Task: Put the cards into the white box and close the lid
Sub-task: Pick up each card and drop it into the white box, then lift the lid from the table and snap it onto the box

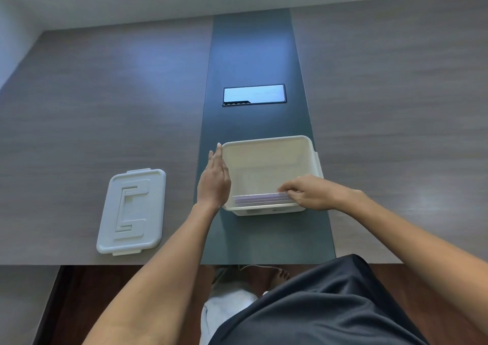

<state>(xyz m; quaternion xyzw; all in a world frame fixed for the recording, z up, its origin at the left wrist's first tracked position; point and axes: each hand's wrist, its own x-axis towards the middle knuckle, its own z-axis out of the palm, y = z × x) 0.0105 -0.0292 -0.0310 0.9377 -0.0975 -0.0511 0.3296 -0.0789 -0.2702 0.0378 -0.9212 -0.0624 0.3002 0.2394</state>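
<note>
- At the centre of the frame, the white box [269,159] stands open on the bench [396,93], with the cards [260,198] on edge against its lower wall.
- The right hand [314,191] pinches the stack's right end; the left hand [214,178] lies flat and open against the box's left wall.
- The cards' long axis runs left to right across the frame.
- The cards look nearly settled; the lid [131,211], lower left and well apart, is not yet on.

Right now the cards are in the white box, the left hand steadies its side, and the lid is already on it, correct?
Not quite: the head view shows the lid lying on the table, left of the open white box. The cards and left hand are as stated.
</note>
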